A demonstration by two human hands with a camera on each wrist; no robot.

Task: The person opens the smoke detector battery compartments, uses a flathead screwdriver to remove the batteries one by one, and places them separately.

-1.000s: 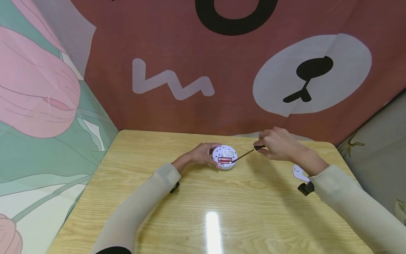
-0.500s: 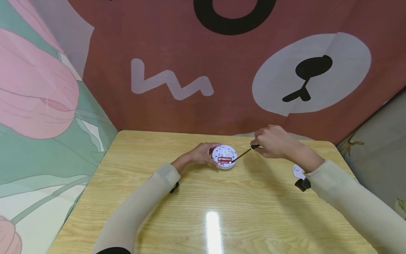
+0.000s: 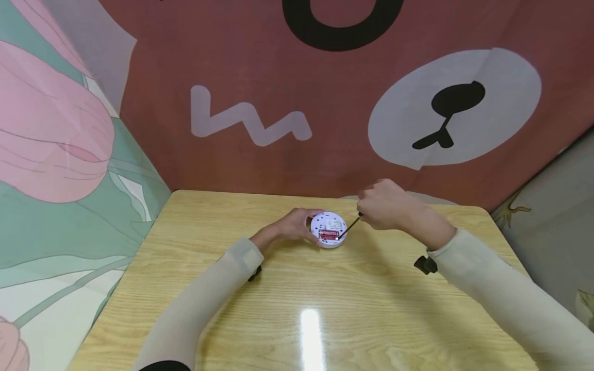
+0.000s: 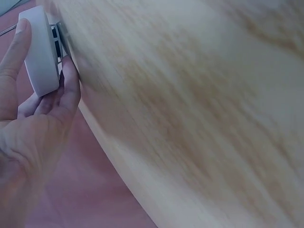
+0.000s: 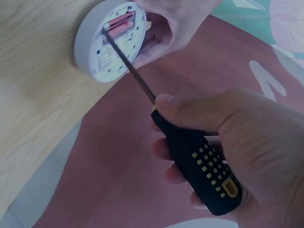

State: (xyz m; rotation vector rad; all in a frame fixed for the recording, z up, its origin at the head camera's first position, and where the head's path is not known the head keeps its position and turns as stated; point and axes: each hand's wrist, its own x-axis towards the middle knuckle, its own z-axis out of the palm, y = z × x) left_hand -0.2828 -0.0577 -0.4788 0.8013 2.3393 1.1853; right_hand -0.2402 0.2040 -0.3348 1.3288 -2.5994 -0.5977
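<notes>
A round white device (image 3: 333, 223), like a smoke alarm, stands tipped on the table with its back facing up. Two red batteries (image 3: 329, 235) lie in its bay. My left hand (image 3: 297, 224) grips its left side; in the left wrist view, the thumb and fingers clasp the white casing (image 4: 42, 57). My right hand (image 3: 385, 206) holds a screwdriver, whose black handle with yellow dots (image 5: 204, 166) lies along the palm in the right wrist view. The thumb rests near the base of the shaft. The screwdriver's thin shaft (image 5: 130, 66) slants to the end of the batteries, its tip overlapping the bay's edge.
The wooden table (image 3: 260, 319) has its back edge against a brown cartoon-printed cloth (image 3: 343, 149). A patterned cloth (image 3: 69, 206) hangs at the left. Black wrist cameras sit under both cuffs, the right one (image 3: 426, 265) close over the table.
My right hand has moved left and slightly up with the screwdriver, steepening its shaft while the tip stays at the batteries. My sleeve now covers a white plate. My left hand stays put.
</notes>
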